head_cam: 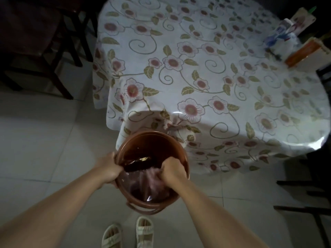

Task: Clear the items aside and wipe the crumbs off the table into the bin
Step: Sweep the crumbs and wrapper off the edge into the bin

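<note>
A round brown bin (pixel 152 138) is held just below the near corner of the table (pixel 223 77), which wears a white flowered cloth. My left hand (pixel 110 170) grips the bin's left rim. My right hand (pixel 172 171) is inside the bin's mouth, closed on a pinkish cloth (pixel 155 185) that hangs down into it. Some dark scraps and a pale bit lie inside the bin. A few items sit at the table's far right edge: a crumpled plastic bag (pixel 281 35) and an orange-edged box (pixel 304 52).
A dark wooden chair (pixel 41 51) stands at the upper left on the pale tiled floor (pixel 44 140). More dark chair legs (pixel 308 194) show at the right. My sandalled feet (pixel 129 233) are below the bin.
</note>
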Demonstrator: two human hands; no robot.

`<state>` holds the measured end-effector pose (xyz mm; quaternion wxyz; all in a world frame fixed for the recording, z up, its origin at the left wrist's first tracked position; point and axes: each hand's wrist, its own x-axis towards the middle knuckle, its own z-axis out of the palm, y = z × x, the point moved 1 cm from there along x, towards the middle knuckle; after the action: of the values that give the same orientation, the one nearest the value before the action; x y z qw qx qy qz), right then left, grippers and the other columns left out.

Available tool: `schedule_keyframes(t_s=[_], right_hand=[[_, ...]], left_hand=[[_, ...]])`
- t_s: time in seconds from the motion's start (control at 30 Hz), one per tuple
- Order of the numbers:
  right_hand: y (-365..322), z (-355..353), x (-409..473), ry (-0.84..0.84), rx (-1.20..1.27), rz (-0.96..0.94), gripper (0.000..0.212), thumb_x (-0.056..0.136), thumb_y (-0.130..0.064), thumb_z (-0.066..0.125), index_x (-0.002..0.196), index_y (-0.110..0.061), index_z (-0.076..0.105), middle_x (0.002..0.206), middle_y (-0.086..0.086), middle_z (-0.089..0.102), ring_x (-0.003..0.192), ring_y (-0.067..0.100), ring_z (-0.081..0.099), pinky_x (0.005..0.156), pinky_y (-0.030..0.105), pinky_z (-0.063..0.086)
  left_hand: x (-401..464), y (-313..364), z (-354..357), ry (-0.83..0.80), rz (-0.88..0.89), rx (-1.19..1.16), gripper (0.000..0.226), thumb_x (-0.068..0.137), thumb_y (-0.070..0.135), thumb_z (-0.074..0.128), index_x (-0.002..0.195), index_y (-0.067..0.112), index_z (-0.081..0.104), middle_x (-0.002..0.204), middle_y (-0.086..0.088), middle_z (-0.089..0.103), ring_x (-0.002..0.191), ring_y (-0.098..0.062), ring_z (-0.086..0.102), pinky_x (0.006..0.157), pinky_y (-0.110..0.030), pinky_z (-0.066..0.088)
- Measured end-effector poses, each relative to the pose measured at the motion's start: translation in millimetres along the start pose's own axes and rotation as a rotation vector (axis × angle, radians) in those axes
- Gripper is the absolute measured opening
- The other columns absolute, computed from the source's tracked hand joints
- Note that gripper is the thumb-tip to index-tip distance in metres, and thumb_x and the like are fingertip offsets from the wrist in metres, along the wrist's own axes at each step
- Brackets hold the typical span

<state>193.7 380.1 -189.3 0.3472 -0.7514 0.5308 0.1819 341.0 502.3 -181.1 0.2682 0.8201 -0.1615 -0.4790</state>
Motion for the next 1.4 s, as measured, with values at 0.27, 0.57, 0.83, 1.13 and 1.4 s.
schedule_keyframes(t_s=[0.27, 0.57, 0.83, 1.13, 1.4], right_hand=[[-12, 63, 33, -0.060, 0.025, -0.084, 0.034, 0.090, -0.035, 0.051, 0.065, -0.013, 0.057, 0.067, 0.002, 0.059, 0.074, 0.022, 0.061, 0.063, 0.026, 0.039], [-16, 181, 85, -0.104, -0.041, -0.144, 0.028, 0.094, -0.025, 0.046, 0.102, -0.007, 0.066, 0.104, 0.013, 0.068, 0.094, 0.027, 0.064, 0.068, 0.023, 0.037], [-25, 271, 128, -0.094, -0.204, -0.388, 0.027, 0.095, -0.018, 0.046, 0.102, 0.001, 0.065, 0.104, 0.004, 0.057, 0.097, 0.022, 0.061, 0.068, 0.016, 0.031], [-29, 332, 194, -0.163, -0.539, -0.331, 0.023, 0.087, -0.023, 0.056, 0.104, -0.008, 0.062, 0.112, 0.011, 0.056, 0.104, 0.031, 0.058, 0.077, 0.031, 0.042], [-24, 360, 221, -0.281, -0.419, -0.199, 0.028, 0.081, -0.021, 0.063, 0.102, -0.003, 0.064, 0.106, 0.013, 0.068, 0.097, 0.029, 0.065, 0.078, 0.028, 0.052]], left_hand=[[35, -77, 7, 0.083, -0.121, -0.060, 0.019, 0.079, 0.016, 0.065, 0.070, 0.015, 0.048, 0.073, -0.016, 0.069, 0.052, -0.032, 0.070, 0.055, -0.039, 0.060], [85, -207, 23, 0.221, -0.342, -0.077, 0.010, 0.083, 0.020, 0.056, 0.087, 0.017, 0.048, 0.078, -0.013, 0.071, 0.056, -0.025, 0.071, 0.062, -0.033, 0.060], [131, -291, 51, 0.320, -0.453, -0.254, 0.017, 0.082, 0.007, 0.052, 0.075, 0.019, 0.042, 0.065, -0.010, 0.065, 0.050, -0.022, 0.066, 0.044, -0.028, 0.052], [190, -354, 79, 0.428, -0.526, -0.441, 0.028, 0.075, -0.003, 0.054, 0.072, 0.020, 0.038, 0.090, -0.025, 0.066, 0.069, -0.041, 0.069, 0.054, -0.041, 0.059], [208, -382, 95, 0.453, -0.525, -0.505, 0.026, 0.074, -0.001, 0.054, 0.073, 0.022, 0.041, 0.090, -0.025, 0.064, 0.069, -0.040, 0.068, 0.057, -0.044, 0.060]])
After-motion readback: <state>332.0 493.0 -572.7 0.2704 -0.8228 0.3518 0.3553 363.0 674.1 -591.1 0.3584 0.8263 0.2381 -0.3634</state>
